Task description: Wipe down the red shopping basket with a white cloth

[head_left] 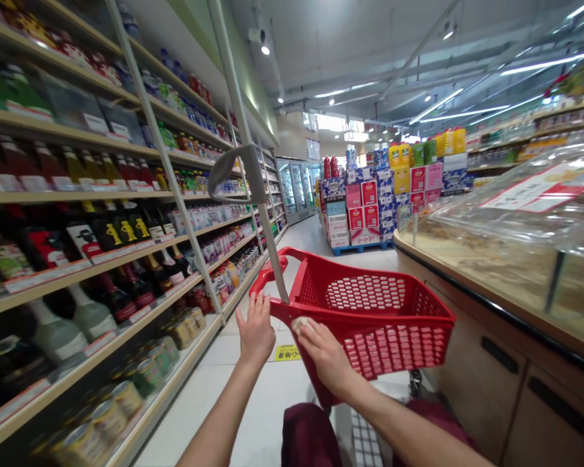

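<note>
A red plastic rolling shopping basket (379, 292) stands before my knees, with perforated sides and a grey pull handle (241, 172) rising on a metal pole. My left hand (257, 329) grips the red rim at the basket's handle end, fingertips over the edge and thumb apart. A small pale cloth (300, 324) is pressed against the basket's outer side, under the fingers of my right hand (328, 357). Most of the cloth is hidden by those fingers. Inside the basket, the part of the floor that shows is red plastic.
Shelves (141, 194) of bottles, jars and cans line the left. At the right stands a wooden counter (486, 363) with clear plastic covers (525, 194). Stacked drink cartons (365, 207) sit on a blue pallet ahead, glass-door fridges (296, 188) behind. A yellow floor sticker (286, 352) lies nearby.
</note>
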The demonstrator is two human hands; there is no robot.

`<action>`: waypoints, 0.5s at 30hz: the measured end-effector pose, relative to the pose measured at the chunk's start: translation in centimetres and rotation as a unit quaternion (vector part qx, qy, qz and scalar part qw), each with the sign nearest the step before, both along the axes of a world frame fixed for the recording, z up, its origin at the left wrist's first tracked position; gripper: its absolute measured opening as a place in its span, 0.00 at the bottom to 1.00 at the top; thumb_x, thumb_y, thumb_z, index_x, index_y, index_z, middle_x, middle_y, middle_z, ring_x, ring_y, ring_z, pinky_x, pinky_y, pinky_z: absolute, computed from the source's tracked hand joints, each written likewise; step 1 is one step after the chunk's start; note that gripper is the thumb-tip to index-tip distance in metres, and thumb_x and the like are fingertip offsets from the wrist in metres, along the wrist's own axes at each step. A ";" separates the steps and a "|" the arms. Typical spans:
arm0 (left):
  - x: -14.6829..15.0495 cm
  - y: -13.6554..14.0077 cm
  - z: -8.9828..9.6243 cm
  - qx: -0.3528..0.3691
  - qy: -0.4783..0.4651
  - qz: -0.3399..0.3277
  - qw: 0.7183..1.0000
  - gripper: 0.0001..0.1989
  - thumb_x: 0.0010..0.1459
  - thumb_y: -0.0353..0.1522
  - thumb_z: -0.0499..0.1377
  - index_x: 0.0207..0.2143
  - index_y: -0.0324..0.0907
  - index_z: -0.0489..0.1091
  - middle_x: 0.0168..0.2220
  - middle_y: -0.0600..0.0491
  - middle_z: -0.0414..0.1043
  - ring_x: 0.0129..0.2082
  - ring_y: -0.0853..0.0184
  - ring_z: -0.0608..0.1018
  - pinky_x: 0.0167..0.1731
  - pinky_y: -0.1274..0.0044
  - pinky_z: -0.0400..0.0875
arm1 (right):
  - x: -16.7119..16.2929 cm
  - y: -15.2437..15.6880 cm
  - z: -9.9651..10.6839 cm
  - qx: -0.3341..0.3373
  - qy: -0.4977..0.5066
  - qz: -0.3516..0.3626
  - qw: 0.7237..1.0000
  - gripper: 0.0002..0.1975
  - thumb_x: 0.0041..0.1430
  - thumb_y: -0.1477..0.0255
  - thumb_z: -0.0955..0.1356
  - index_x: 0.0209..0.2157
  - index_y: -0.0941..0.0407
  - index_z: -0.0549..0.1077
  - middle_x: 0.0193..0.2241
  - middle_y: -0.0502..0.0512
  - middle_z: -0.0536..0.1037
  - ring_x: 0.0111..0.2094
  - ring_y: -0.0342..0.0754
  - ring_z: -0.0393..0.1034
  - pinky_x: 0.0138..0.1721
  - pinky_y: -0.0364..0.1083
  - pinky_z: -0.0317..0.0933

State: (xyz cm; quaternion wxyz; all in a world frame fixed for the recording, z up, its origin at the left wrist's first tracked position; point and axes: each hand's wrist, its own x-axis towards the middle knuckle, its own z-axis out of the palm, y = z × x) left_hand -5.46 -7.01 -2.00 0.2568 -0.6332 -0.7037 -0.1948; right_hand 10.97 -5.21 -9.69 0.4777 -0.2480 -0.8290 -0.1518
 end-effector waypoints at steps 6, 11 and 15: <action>0.1 0.4 0.0 -0.003 0.003 0.013 1.000 0.33 0.44 0.21 0.45 0.55 0.39 0.53 0.59 0.46 0.50 0.59 0.60 0.51 0.54 0.53 0.41 | 0.7 0.8 -1.2 -0.009 -0.010 -0.006 1.000 0.14 0.59 0.77 0.58 0.42 0.56 0.70 0.42 0.55 0.74 0.50 0.47 0.61 0.50 0.51 0.58; 0.7 0.6 -0.4 0.039 -0.009 0.017 0.999 0.31 0.46 0.22 0.44 0.56 0.35 0.50 0.59 0.43 0.49 0.59 0.60 0.51 0.55 0.54 0.37 | 2.6 0.7 -2.8 -0.020 -0.002 -0.021 1.000 0.15 0.59 0.78 0.58 0.43 0.56 0.70 0.45 0.56 0.71 0.54 0.48 0.56 0.50 0.52 0.58; 3.3 0.7 -1.4 0.087 0.021 -0.041 0.995 0.32 0.48 0.22 0.44 0.58 0.34 0.45 0.59 0.42 0.47 0.60 0.63 0.50 0.57 0.59 0.35 | 4.2 1.8 -1.7 0.011 0.032 -0.061 0.998 0.16 0.58 0.80 0.57 0.44 0.58 0.69 0.48 0.56 0.69 0.57 0.50 0.50 0.53 0.55 0.54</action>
